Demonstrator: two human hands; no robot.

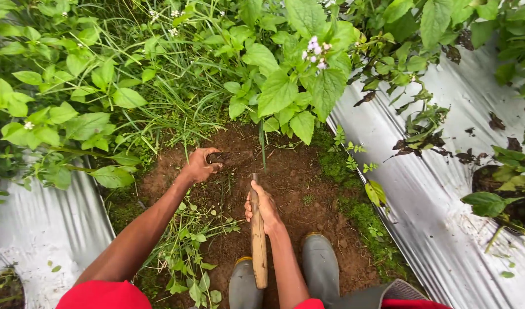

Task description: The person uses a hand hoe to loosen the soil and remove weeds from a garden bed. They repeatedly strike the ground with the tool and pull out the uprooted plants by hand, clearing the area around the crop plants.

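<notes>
1. The left hand (pixel 200 166) is down on the brown dirt path (pixel 308 194), fingers curled shut around a small clump of weeds and soil (pixel 216 157).
2. The right hand (pixel 265 207) is wrapped tight around a long wooden tool handle (pixel 258 246). Its far end pokes into the dirt near the middle of the path.
3. Two grey rubber boots (pixel 321 266) stand at the near end of the path.
4. Shiny silver plastic sheets (pixel 445 189) lie along both sides.
5. Big green leafy weeds (pixel 285 86) crowd the far end.

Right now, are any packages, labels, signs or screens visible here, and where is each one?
None in view. There is only silver plastic mulch sheeting on both sides of the soil path, with green weeds around it.
</notes>
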